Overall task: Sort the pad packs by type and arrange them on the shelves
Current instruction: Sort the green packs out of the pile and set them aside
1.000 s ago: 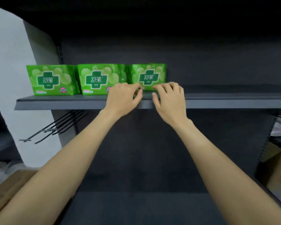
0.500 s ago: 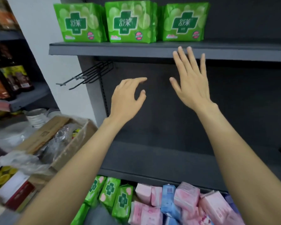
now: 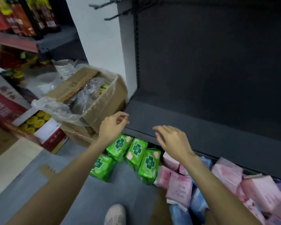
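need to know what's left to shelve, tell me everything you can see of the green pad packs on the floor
Four green pad packs show, in glossy soft plastic wrap, each printed with a dark green cross bearing white characters and pale pink spots. They lie tumbled on the grey floor under the front edge of the dark shelf, tilted at different angles, touching one another. The rightmost leans against the pink packs. The left hand and right hand hover above them, touching none.

dark shelf (image 3: 201, 127) wide open, green pad packs (image 3: 133, 153) and pink packs (image 3: 225, 176) crowd the floor underneath, cardboard box (image 3: 94, 101) jammed against its left end
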Demonstrator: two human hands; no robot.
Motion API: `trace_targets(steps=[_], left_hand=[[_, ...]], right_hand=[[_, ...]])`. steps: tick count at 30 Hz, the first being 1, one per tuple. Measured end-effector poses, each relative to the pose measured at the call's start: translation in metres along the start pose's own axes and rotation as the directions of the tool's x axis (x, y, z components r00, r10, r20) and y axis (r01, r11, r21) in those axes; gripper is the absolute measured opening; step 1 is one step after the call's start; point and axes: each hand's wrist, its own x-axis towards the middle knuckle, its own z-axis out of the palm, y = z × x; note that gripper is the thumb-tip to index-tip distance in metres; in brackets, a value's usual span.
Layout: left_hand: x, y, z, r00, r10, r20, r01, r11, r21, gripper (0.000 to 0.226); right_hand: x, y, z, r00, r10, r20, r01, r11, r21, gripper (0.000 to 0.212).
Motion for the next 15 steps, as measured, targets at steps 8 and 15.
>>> trace_targets(steps=[8, 15], left_hand=[[-0.012, -0.159, 0.057, 0.932, -0.329, 0.152, 0.287, 0.926, 0.247, 0.052], [0.010, -0.218, 0.109, 0.873, -0.414, 0.258, 0.267, 0.848, 0.457, 0.119]], right_hand=[[-0.027, -0.014, 0.148, 0.852, 0.169, 0.496, -0.189, 0.982, -0.009, 0.043], [-0.022, -0.015, 0.224, 0.773, 0.224, 0.594, -0.173, 0.975, -0.142, 0.074]])
